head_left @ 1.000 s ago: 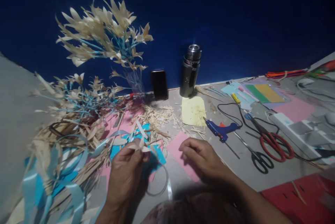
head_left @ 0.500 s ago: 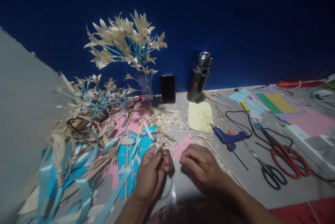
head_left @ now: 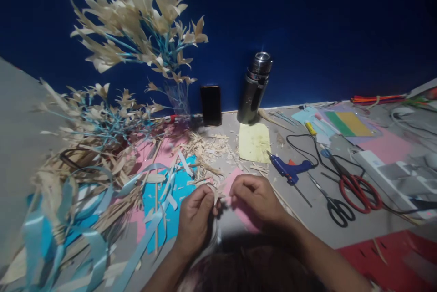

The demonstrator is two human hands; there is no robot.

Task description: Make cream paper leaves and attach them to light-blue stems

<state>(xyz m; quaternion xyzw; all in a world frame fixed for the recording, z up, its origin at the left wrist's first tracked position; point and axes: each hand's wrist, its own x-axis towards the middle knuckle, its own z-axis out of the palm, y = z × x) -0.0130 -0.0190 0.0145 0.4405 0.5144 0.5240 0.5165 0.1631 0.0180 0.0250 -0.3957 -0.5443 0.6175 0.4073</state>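
Observation:
My left hand is closed, pinching a small pale flower that looks made of dried husk. Its pointed petals stick out past the thumb and fingertips. Just to the right, my right hand has its fingers curled together close to the petals. What its fingertips hold, if anything, is too small to make out. Pink paper lies beneath the right hand. Left of the left hand are blue paper and loops of light-blue ribbon.
Similar flowers fill a clear vase at the back left. A phone and a steel flask stand against the wall. To the right lie a blue glue gun, black scissors, red-handled scissors and a power strip.
The flower in my left hand now shows its spread petals more plainly. My right hand has come nearer to it. The whole view has shifted and tilted a little.

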